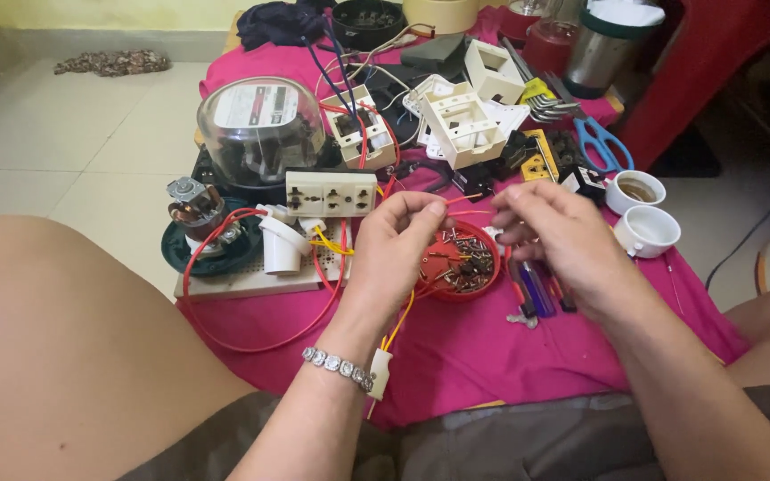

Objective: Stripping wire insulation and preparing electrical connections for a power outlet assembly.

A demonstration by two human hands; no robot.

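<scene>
My left hand [400, 242] pinches thin red and yellow wires [465, 203] between thumb and fingers. The wires run down under my wrist to a small white connector [380, 372] by my bracelet. My right hand [556, 233] holds the bare ends of the same wires, its fingertips a short way from the left ones. Both hands hover over a round red lid [462, 264] filled with several screws and small metal parts, lying on a pink cloth [483, 352].
A cream socket strip [331, 192] sits on a white perforated board [251, 281]. Behind are an electric meter with a clear dome [258, 125], cream switch boxes [462, 125], blue-handled scissors [601, 142], two white ceramic lamp holders [642, 212], screwdrivers [536, 289] and a long red wire loop [251, 343].
</scene>
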